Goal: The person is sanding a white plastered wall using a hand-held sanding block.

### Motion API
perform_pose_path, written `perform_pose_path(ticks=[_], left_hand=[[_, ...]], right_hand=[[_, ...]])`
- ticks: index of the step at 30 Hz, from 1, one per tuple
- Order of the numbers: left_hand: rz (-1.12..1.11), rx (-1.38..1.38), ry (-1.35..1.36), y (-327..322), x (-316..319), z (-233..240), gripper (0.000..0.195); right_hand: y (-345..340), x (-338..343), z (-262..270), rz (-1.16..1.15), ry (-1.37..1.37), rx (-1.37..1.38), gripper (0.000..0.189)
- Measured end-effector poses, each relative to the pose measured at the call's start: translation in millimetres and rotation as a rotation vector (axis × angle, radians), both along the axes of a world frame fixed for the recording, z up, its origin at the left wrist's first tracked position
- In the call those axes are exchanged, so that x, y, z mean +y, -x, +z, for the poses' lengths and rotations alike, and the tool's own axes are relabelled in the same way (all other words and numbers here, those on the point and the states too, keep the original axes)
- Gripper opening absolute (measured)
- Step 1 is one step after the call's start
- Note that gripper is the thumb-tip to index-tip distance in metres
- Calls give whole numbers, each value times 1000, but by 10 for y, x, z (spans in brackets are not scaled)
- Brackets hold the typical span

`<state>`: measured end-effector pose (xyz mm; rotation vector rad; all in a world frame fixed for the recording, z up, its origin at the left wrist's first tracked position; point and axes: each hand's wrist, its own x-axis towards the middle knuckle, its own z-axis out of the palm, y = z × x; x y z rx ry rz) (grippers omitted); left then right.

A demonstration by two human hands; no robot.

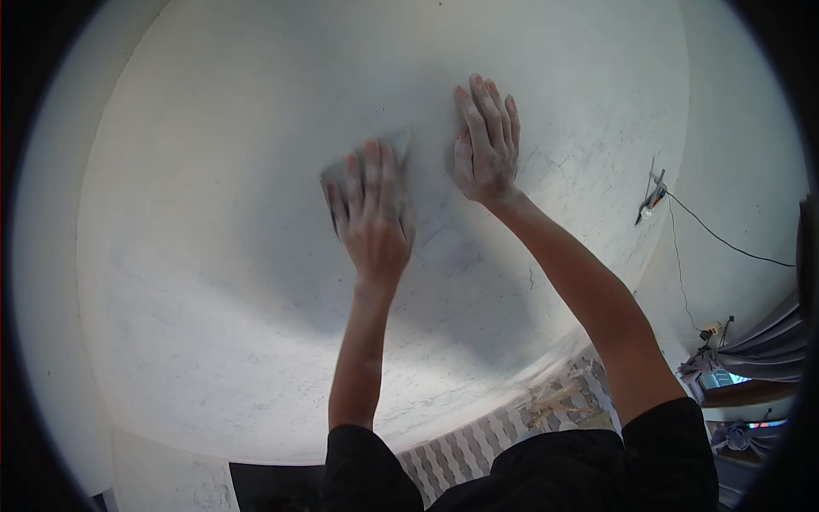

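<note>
A broad white plastered surface (211,211) fills most of the view, with fine cracks and dark scuffs. My left hand (377,211) lies flat over a thin grey sheet (400,142) that looks like sandpaper, pressing it to the plaster. The sheet's edges and a corner show past the fingers; the rest is hidden under the hand. To the right and a little higher, my right hand (489,141) rests with its palm towards the plaster and fingers slightly spread, with nothing visible in it. Pale dust coats the fingers of both hands.
At the right, a light-bulb fixture (651,200) hangs by the plaster, with a dark cable (723,240) running from it. Farther down are a small socket (711,329) and a tied grey curtain (764,349). A patterned floor (457,457) and a dark panel (275,486) show below.
</note>
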<state>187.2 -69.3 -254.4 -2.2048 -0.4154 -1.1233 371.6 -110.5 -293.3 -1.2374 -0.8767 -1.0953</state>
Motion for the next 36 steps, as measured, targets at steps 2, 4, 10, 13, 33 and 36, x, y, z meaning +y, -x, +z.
perform_pose_path(ticks=[2, 4, 10, 13, 33, 36], left_hand=[[-75, -62, 4, -70, -59, 171, 49], [-18, -58, 25, 23, -34, 10, 49], [119, -40, 15, 563, 163, -757, 49], [80, -31, -46, 575, 232, -469, 49], [-8, 31, 166, 983, 137, -575, 54], [-31, 76, 261, 1021, 111, -526, 54]], right_hand=[[-31, -2, -3, 0, -46, -14, 54], [-42, 16, -2, -5, -46, -10, 53], [-13, 48, 4, -10, -49, -11, 49], [-37, 25, -31, -6, -36, -21, 50], [-85, 120, -14, -76, -32, -97, 49], [-111, 99, -41, -74, -37, -123, 49]])
